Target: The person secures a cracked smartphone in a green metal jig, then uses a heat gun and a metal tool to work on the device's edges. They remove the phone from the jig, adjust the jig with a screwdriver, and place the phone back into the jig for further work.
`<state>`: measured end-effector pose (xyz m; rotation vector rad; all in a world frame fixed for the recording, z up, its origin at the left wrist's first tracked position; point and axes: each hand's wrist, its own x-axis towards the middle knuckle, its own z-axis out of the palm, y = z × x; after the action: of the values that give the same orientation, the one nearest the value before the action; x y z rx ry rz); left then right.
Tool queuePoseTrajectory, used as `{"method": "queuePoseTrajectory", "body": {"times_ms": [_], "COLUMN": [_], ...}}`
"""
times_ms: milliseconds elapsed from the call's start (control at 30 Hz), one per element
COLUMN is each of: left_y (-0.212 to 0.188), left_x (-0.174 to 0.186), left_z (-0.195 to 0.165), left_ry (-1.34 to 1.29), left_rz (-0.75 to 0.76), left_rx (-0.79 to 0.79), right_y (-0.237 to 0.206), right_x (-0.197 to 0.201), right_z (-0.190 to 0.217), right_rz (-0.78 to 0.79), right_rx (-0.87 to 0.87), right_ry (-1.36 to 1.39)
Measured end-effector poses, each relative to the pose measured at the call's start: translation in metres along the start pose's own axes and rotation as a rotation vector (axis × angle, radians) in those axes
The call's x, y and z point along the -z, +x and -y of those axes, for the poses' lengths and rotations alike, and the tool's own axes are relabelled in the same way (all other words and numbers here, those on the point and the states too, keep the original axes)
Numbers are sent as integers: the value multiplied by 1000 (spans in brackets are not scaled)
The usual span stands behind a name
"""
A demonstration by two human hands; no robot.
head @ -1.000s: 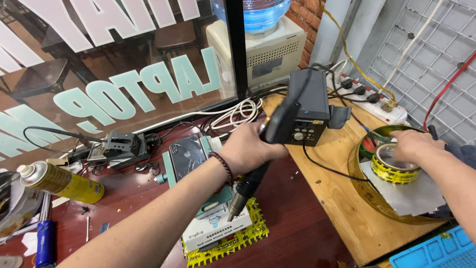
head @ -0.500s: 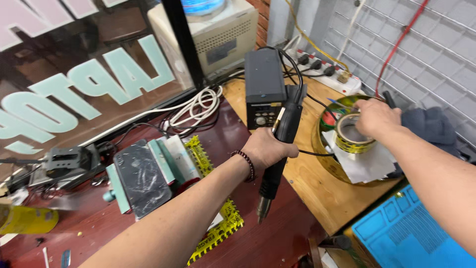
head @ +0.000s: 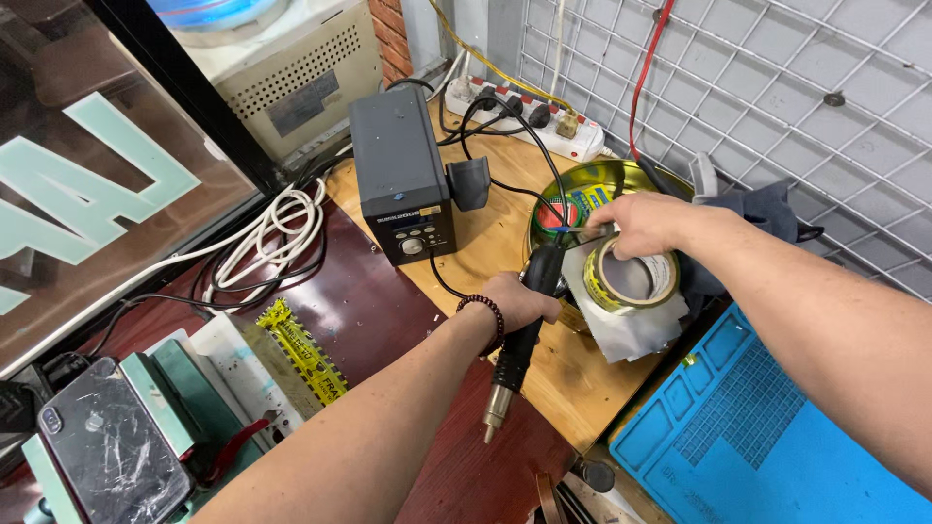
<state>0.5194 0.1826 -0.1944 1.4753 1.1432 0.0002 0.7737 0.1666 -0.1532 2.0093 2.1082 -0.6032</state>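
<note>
Left hand (head: pixel 516 301) gripping stiff black hot-air wand (head: pixel 522 335) mid-handle, metal tip pointing down. Right hand (head: pixel 646 223) pinching light yellow tape roll (head: pixel 629 278) on worktop (head: pixel 505 218).

The left hand (head: pixel 519 301) grips a matt black plastic hot-air handle (head: pixel 529 320) with a bare metal nozzle, above a smooth pale wood tabletop (head: pixel 490 243). Under the right hand (head: pixel 646 221) sits a glossy yellowish tape roll (head: pixel 626 281) on crinkled grey foil-like sheet (head: pixel 626 335). Below that hand lies a matt blue rubbery mat (head: pixel 748 427).
</note>
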Motion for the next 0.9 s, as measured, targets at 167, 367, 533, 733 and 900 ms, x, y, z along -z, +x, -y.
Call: {"method": "queuePoseTrajectory", "body": {"times_ms": [167, 367, 533, 733, 900], "left_y": [4, -38, -96, -151, -191], "left_x": [8, 68, 109, 133, 153], "left_z": [-2, -12, 11, 28, -1], "left_ry": [-323, -711, -823, -537, -443], "left_rz": [4, -85, -14, 9, -46], "left_rx": [114, -101, -224, -255, -296], "right_y": [11, 9, 46, 85, 63], "right_x": [2, 30, 34, 20, 46], "right_z": [-4, -4, 15, 47, 54], "right_rz": [8, -6, -96, -183, -153], "right_rx": [-32, -18, -135, -92, -186], "right_ry": [35, 145, 127, -76, -100]}}
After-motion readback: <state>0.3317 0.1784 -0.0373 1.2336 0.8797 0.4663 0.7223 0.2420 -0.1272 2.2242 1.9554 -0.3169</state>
